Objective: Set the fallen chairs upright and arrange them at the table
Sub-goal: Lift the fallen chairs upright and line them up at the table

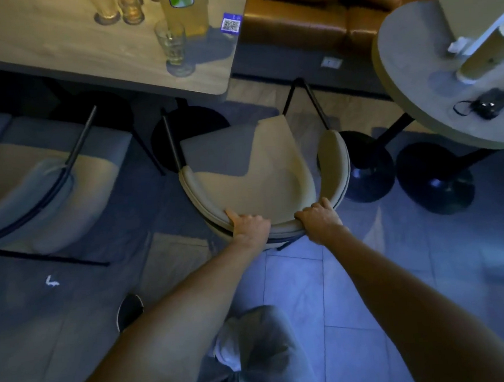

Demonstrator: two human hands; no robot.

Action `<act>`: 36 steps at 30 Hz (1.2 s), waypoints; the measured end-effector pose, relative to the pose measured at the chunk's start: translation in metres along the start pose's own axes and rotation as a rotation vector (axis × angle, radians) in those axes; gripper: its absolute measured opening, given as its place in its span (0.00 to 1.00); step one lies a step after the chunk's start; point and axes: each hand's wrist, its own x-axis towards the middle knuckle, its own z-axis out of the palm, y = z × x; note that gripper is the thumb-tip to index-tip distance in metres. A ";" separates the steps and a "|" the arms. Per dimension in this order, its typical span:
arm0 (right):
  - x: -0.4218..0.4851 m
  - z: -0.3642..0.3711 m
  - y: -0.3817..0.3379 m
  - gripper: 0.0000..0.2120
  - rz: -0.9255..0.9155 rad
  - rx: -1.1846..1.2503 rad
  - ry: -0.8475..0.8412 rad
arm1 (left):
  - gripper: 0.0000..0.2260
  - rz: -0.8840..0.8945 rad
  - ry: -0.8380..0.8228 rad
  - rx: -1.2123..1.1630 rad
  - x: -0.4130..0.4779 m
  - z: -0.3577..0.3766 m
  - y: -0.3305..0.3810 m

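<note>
Both hands (251,225) (318,219) grip the upright chair's (242,161) curved backrest.

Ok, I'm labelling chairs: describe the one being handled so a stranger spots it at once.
Find the long wooden table with the glasses. Off its near right corner is a beige chair with a curved back and thin black legs. Unlike the neighbouring chair on its left, it has the left hand and right hand gripping its back rim.
</note>
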 end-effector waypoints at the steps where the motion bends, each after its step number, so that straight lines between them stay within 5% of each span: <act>1: 0.002 0.000 -0.002 0.18 -0.004 0.006 -0.009 | 0.12 0.004 0.001 0.001 0.000 0.000 0.000; 10: -0.011 0.002 -0.038 0.18 -0.039 0.059 -0.016 | 0.16 0.037 -0.011 0.061 -0.022 0.011 -0.027; 36: -0.041 -0.052 -0.290 0.21 0.074 0.395 -0.147 | 0.19 0.175 0.007 0.318 -0.116 0.073 -0.232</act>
